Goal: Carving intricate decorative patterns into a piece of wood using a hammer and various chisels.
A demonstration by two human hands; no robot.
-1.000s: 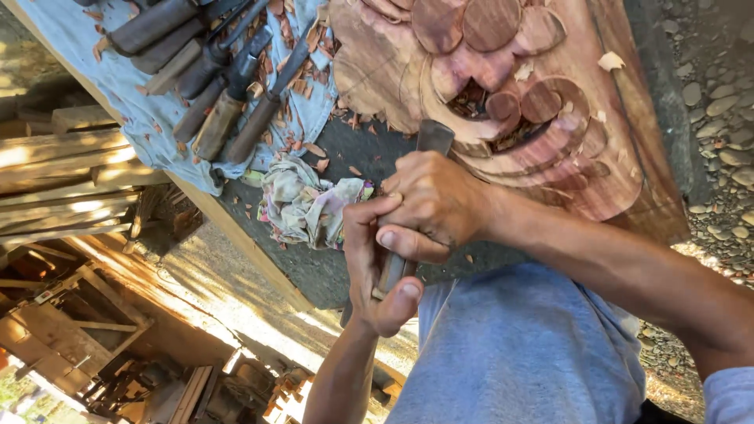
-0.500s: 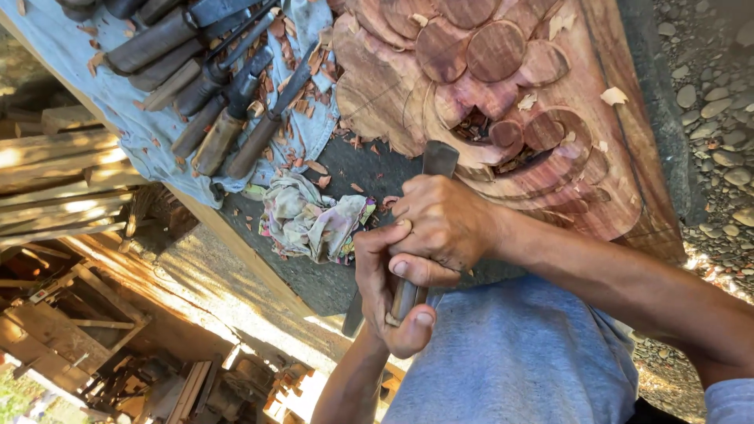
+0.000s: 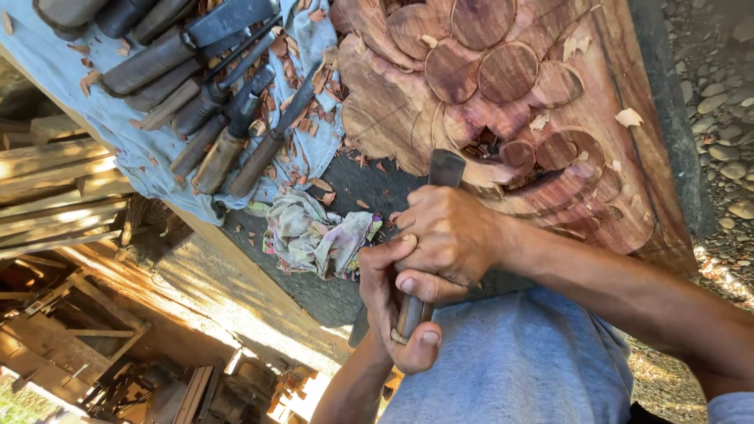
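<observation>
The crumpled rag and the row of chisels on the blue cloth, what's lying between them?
In the head view, only scattered wood chips on the dark bench top lie between the rag and the chisels; the blue cloth edge nearly meets the rag.

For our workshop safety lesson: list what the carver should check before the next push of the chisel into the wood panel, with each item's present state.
1. Both hands on the chisel: ok; right hand wraps the shaft, left hand grips the handle end.
2. Blade on the carved panel: ok, it meets the panel's lower edge.
3. Fingers behind the cutting edge: ok.
4. Blade sharpness: cannot tell.
5. Panel clamped: cannot tell.
6. Spare chisels out of the way: ok, on the cloth to the side; rag lies near the hands.
</observation>
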